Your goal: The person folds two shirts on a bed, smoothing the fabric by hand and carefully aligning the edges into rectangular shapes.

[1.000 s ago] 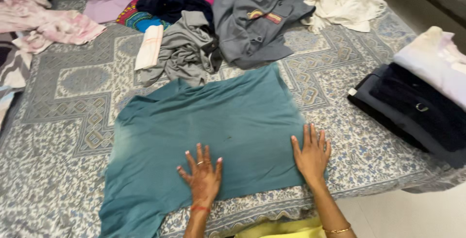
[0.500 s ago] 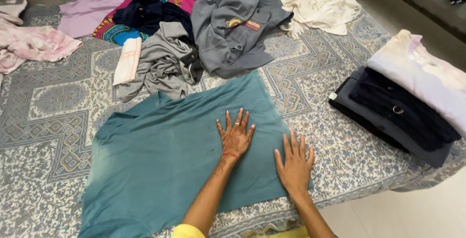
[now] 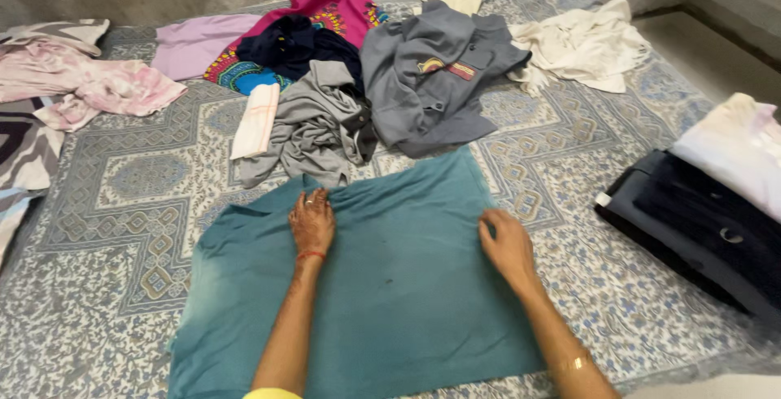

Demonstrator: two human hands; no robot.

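Observation:
A teal garment [image 3: 382,285] lies spread flat on a patterned bedsheet [image 3: 122,204]. My left hand [image 3: 311,222] rests on the garment near its far edge, fingers curled down onto the cloth by a fold. My right hand [image 3: 506,243] is at the garment's right edge, fingers bent over the fabric there. Whether either hand pinches the cloth cannot be told for sure.
A heap of loose clothes lies beyond: a grey shirt [image 3: 431,82], grey cloth [image 3: 317,126], a dark item [image 3: 297,45], pink-patterned fabric [image 3: 325,0], a cream cloth [image 3: 582,45]. Folded dark and white clothes [image 3: 716,204] are stacked at the right. Pink cloth [image 3: 81,86] lies at the left.
My left hand has slid from the garment's near part up to its far edge. My right hand moved up along the right edge. Both went from flat palms to curled fingers.

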